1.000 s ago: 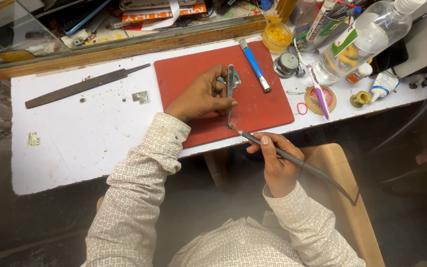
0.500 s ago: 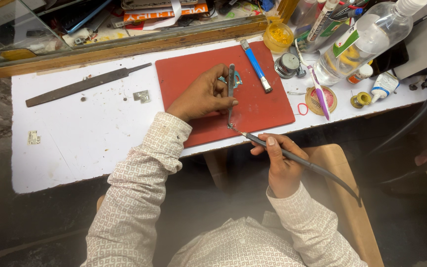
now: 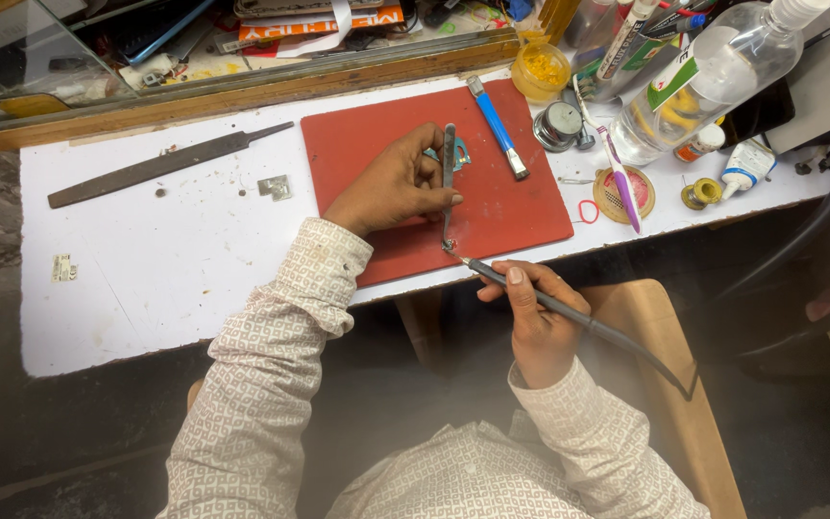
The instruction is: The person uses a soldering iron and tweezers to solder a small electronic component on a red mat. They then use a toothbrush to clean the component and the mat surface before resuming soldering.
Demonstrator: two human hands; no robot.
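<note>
Meanwhile, going left to right, a long flat file (image 3: pixel 160 165) lies at about ten o'clock on the white bench (image 3: pixel 146 279). The left hand (image 3: pixel 398 183) stays closed on slim tweezers (image 3: pixel 448 178) over the red mat (image 3: pixel 511 207), pinching a tiny metal piece (image 3: pixel 450 246) at the mat's six o'clock edge. The right hand (image 3: pixel 533 317), wrapped around a dark corded tool (image 3: pixel 569 312), has drawn slightly lower than a second ago, its tip staying at the piece, so the tip work continues.

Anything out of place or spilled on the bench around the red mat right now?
Nothing spilled or damaged. The red mat lies slightly askew to the table edge, and a purple toothbrush rests across a round lid. Both hands look steady on their tools.
</note>
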